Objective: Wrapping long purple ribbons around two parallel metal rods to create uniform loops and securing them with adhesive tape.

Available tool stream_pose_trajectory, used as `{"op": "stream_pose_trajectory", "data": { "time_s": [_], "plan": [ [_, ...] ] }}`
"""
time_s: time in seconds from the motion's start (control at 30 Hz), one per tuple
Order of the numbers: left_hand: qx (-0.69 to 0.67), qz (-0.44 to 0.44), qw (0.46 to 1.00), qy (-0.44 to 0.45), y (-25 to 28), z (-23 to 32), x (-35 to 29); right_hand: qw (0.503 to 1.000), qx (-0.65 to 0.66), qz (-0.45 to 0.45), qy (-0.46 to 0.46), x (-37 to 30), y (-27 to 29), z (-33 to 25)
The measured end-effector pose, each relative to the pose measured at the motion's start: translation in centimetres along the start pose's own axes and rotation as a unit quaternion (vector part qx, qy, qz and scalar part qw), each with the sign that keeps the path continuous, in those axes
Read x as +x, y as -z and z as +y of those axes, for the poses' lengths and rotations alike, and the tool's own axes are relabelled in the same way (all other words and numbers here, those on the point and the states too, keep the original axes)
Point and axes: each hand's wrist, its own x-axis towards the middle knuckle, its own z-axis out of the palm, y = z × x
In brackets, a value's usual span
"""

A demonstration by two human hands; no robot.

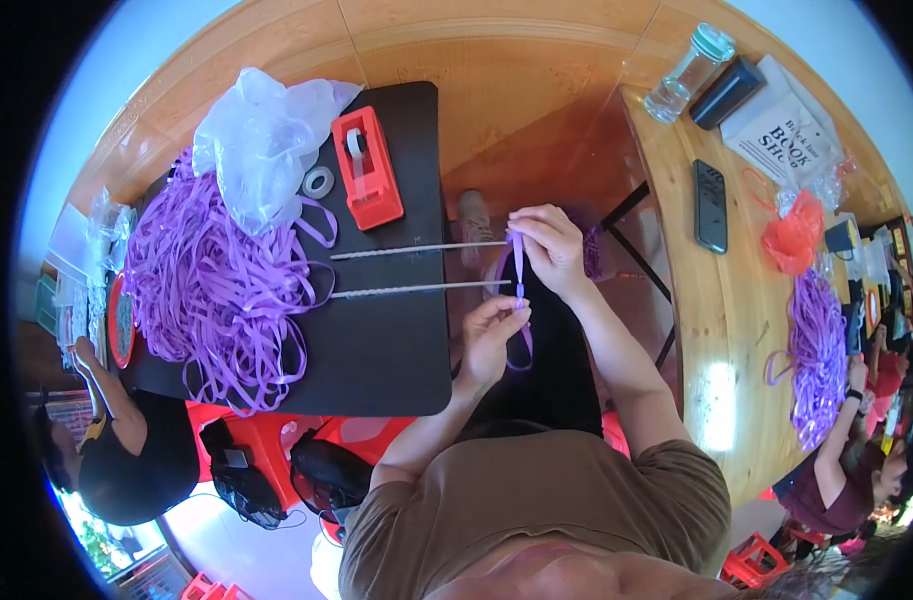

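Note:
In front of me a thin purple strap (519, 262) is stretched between my two hands, just past the black table's edge. My right hand (555, 252) pinches its upper end beside the tip of one thin grey rod (407, 248). Lower down, my left hand (489, 342) grips the strap between thumb and fingers, and a loose tail hangs below. A small purple piece (520, 290) sits on the strap just above the left fingertips, near the second rod (417, 290). Both rods jut out from the table side by side. A large tangled heap of purple straps (212, 290) lies on the left.
On the black table (377, 355) are a red tape dispenser (372, 170), a tape roll (318, 182) and a clear plastic bag (262, 140). The wooden table (717, 320) at right holds a phone (711, 206), a bottle (689, 75) and more purple straps (819, 350). Other people sit on both sides.

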Motion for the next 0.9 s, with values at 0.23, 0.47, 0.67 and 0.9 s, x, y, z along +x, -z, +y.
{"op": "stream_pose_trajectory", "data": {
  "time_s": [0.23,0.47,0.67,0.9],
  "plan": [
    [0.007,0.054,0.998,-0.030,1.5,-0.2,1.3,0.996,0.092,-0.014,-0.012,1.8,-3.4,1.4],
    [-0.047,0.077,0.990,-0.108,0.4,1.1,2.4,0.990,0.132,0.006,-0.045,1.0,-6.3,2.3],
    [-0.050,0.121,0.990,-0.057,0.9,1.1,2.2,0.990,0.113,0.020,-0.087,-0.8,-9.1,2.0],
    [0.072,0.129,0.989,-0.003,0.6,-0.3,-1.9,0.951,0.153,-0.036,-0.266,-6.9,-9.3,-0.8]
  ]
}}
